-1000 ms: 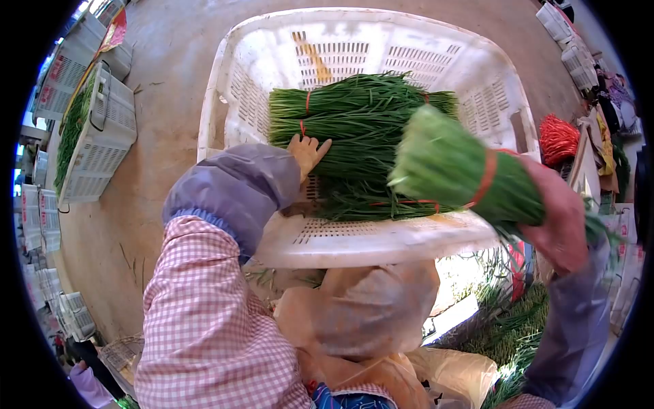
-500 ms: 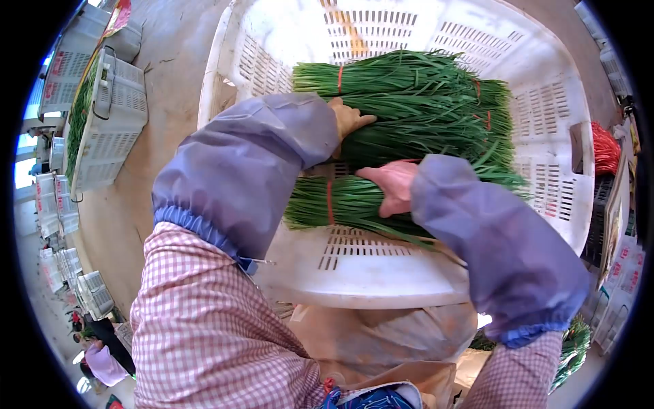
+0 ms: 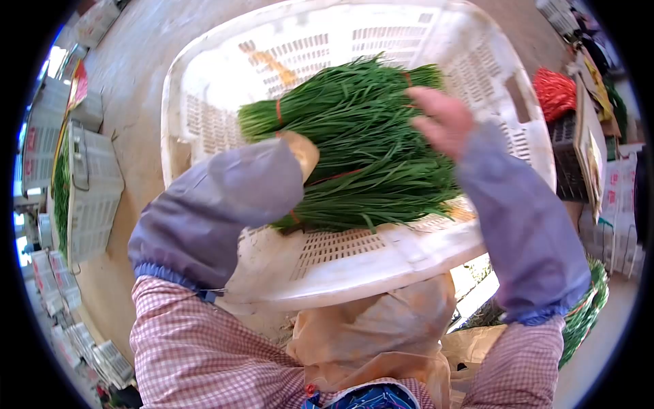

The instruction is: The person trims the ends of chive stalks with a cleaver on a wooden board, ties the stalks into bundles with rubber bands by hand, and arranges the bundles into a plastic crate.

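Bundles of long green chives [image 3: 361, 136] lie side by side in a white plastic basket [image 3: 340, 290], tied with red bands [image 3: 278, 111]. My left hand [image 3: 303, 153] is at the left part of the bundles, back of the hand upward. Its fingers are hidden, so I cannot tell whether they grip any stalks. My right hand [image 3: 446, 123], slightly blurred, is over the right end of the back bundles. Its thumb and fingers are apart, pointing left, with nothing seen between them.
More slatted crates [image 3: 92, 191] stand on the floor at left, one with greens inside. A heap of red ties [image 3: 553, 93] lies at right near a dark crate [image 3: 569, 150]. More greens [image 3: 587, 310] are at lower right. A brown cloth [image 3: 375, 320] is below the basket.
My right hand has left the front bundle and moved up and right to the back bundles' end. The front bundle now lies against the others. The view has shifted, moving the basket left.
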A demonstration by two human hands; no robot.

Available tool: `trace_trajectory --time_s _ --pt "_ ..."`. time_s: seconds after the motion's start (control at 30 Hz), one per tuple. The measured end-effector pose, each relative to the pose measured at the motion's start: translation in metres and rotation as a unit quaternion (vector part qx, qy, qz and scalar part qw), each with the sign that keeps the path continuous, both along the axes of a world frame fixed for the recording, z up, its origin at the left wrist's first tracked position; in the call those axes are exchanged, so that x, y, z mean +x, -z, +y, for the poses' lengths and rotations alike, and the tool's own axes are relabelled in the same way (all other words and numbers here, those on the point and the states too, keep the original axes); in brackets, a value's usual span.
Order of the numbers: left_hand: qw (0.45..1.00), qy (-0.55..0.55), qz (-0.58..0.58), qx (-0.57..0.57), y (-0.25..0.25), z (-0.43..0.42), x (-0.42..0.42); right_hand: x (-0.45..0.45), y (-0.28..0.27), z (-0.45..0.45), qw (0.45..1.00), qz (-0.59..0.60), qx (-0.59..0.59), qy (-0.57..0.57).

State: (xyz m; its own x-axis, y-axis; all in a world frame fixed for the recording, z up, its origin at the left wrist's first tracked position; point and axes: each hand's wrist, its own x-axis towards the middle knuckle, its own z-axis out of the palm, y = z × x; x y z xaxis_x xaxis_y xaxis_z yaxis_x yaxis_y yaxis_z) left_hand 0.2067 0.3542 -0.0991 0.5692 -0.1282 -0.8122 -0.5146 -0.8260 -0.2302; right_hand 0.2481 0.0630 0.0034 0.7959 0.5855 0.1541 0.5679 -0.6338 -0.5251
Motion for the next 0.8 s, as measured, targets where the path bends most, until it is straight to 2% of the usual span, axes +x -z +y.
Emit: trace_trajectory --time_s 0.03,0.07,0.1,0.17,0.2,0.27,0.33,0.4,0.5,0.53,0.57,0.63,0.67,0.7,0.73,0.77,0.8 --pt "1.000 0.017 0.022 0.001 -0.008 -0.004 -0.017 -0.006 -0.019 -0.045 0.997 -0.004 0.049 0.058" --pt "0.999 0.033 0.037 -0.009 -0.013 -0.007 -0.037 -0.026 -0.059 -0.077 0.983 0.063 0.064 0.161" --pt "0.998 0.046 0.038 -0.028 -0.015 -0.008 -0.056 -0.039 -0.069 -0.118 0.946 0.102 0.160 0.263" --pt "0.995 0.061 -0.015 -0.074 -0.009 -0.007 -0.085 -0.094 -0.088 -0.183 0.911 0.068 0.203 0.352" --pt "0.992 0.060 -0.055 -0.096 -0.005 -0.005 -0.091 -0.128 -0.093 -0.198 0.886 0.033 0.181 0.425" --pt "0.980 0.055 -0.132 -0.138 0.006 0.002 -0.103 -0.196 -0.074 -0.240 0.862 -0.013 0.104 0.496" --pt "0.971 0.003 -0.162 -0.177 0.025 0.001 -0.118 -0.260 -0.048 -0.259 0.853 0.030 0.132 0.505" --pt "0.954 -0.040 -0.189 -0.228 0.039 0.000 -0.131 -0.306 -0.018 -0.246 0.780 0.084 0.222 0.579" --pt "0.930 -0.029 -0.253 -0.265 0.064 0.005 -0.138 -0.326 0.007 -0.239 0.761 0.122 0.312 0.556" --pt "0.930 -0.035 -0.252 -0.264 0.063 0.006 -0.141 -0.302 -0.017 -0.219 0.822 0.092 0.255 0.501" --pt "0.930 -0.042 -0.250 -0.265 0.062 0.005 -0.140 -0.274 -0.045 -0.197 0.860 0.079 0.233 0.448" --pt "0.928 -0.053 -0.247 -0.273 0.060 0.001 -0.138 -0.214 -0.081 -0.148 0.899 0.070 0.230 0.366" --pt "0.928 -0.057 -0.243 -0.278 0.058 0.001 -0.138 -0.182 -0.093 -0.125 0.936 0.086 0.205 0.272" --pt "0.928 -0.062 -0.238 -0.281 0.056 0.003 -0.138 -0.149 -0.085 -0.110 0.965 0.082 0.182 0.170" --pt "0.926 -0.065 -0.242 -0.283 0.056 0.004 -0.138 -0.119 -0.075 -0.089 0.970 0.129 0.180 0.101" --pt "0.925 -0.068 -0.244 -0.284 0.057 0.003 -0.138 -0.090 -0.053 -0.075 0.979 0.125 0.154 0.036" --pt "0.923 -0.072 -0.246 -0.287 0.059 0.003 -0.139 -0.061 -0.032 -0.062 0.984 0.161 0.071 -0.011"
